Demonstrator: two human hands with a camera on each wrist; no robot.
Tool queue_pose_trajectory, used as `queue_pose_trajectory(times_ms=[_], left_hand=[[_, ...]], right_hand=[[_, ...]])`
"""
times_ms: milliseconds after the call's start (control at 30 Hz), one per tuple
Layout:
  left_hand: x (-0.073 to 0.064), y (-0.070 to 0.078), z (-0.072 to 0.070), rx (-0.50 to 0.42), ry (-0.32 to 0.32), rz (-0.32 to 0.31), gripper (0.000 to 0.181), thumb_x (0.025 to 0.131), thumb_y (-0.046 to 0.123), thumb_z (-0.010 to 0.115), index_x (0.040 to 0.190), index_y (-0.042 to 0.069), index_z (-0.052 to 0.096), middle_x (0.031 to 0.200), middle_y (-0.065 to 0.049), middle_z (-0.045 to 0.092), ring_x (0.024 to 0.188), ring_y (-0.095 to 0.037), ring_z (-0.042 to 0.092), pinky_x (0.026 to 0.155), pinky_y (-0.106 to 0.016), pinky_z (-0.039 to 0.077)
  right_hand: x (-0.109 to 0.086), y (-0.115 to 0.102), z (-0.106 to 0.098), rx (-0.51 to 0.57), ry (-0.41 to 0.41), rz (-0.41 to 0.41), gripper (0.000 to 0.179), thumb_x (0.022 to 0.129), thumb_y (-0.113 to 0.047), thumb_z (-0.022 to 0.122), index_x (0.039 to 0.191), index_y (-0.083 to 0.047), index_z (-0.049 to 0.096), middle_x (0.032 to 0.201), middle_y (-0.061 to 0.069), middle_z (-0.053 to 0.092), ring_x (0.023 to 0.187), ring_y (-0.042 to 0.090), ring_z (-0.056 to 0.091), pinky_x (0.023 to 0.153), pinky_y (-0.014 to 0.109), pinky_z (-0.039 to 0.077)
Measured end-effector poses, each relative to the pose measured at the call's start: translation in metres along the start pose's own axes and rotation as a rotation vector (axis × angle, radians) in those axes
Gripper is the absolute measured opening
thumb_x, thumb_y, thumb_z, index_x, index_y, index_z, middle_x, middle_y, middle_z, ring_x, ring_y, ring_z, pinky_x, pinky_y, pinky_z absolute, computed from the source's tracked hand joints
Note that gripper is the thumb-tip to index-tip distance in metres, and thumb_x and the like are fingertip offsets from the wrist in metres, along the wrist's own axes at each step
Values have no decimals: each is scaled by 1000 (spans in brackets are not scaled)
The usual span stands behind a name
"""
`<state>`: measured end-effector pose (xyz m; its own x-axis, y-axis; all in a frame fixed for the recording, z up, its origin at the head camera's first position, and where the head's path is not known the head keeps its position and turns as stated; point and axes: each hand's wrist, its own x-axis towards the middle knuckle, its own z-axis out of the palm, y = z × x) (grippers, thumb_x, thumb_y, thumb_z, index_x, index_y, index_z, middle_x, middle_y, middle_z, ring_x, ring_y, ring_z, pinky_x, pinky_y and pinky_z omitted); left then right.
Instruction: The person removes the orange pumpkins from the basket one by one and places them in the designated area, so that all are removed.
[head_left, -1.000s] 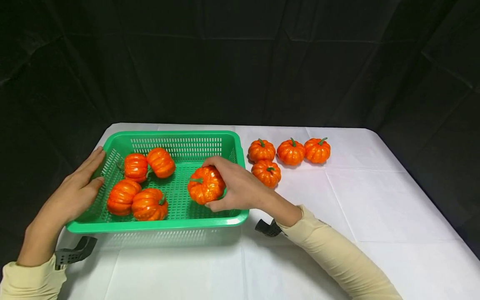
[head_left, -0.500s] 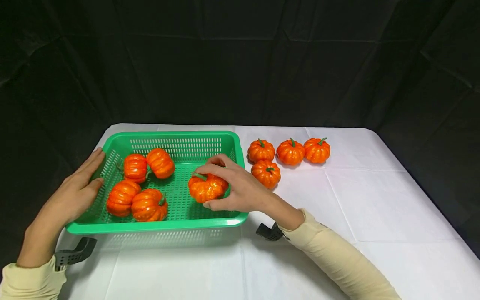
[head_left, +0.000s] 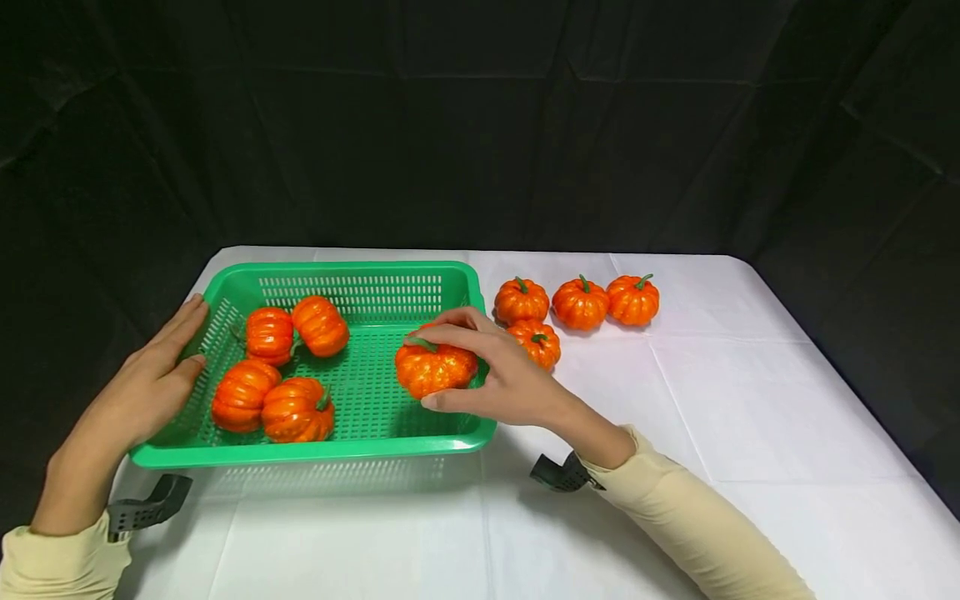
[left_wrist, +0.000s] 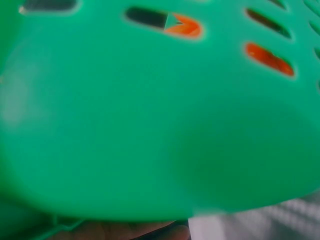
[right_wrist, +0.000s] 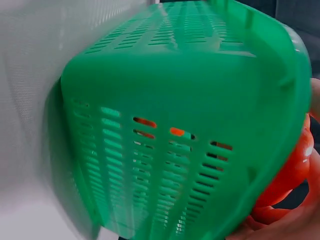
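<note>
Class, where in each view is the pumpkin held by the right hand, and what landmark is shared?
Head: the held pumpkin is slightly left of and below centre.
Left wrist: not identifiable; only orange patches show through the green basket.
Right wrist: right edge, partly behind the green basket.
Shared landmark: the green basket.

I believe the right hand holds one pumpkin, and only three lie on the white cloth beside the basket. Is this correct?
The count is wrong: four pumpkins lie on the white cloth there, as the head view shows. The right hand does hold one pumpkin.
</note>
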<state>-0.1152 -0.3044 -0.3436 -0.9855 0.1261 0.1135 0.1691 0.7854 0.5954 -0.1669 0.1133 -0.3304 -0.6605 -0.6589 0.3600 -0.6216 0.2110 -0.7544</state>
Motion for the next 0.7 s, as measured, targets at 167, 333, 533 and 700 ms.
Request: queue_pose_trajectory(times_ms=[167,333,533,700], left_hand=[[0,0,0,0,-6,1,61,111,11,37,165,0,10,172,-20,-1,154,-48,1,117,-71,1],[1,0,0,8,-4,6,61,111,11,37,165,-1,11,172,-20,-1,155,-47,1,118,-69,0],[1,0,0,12,-5,2,61,111,10,38,165,0,11,171,-21,0,154,-47,1,118,-70,0],[0,0,0,14,-5,1,61,111,11,38,165,0,11,171,-21,0,154,-48,2,117,-71,1]], right_hand=[[-9,-3,-10,24,48,-3,53,85,-21,88,135,-20,70,135,-2,54,128,17,48,91,38,58],[-17,-3,-19,76,99,22,55,84,-16,88,136,-17,69,135,-1,56,128,19,49,89,40,59],[-26,2,-29,41,135,23,56,84,-15,87,137,-19,68,135,-3,56,127,20,50,93,42,57],[-33,3,-37,30,151,54,59,84,-14,87,138,-24,66,138,-4,55,124,20,53,96,42,55]])
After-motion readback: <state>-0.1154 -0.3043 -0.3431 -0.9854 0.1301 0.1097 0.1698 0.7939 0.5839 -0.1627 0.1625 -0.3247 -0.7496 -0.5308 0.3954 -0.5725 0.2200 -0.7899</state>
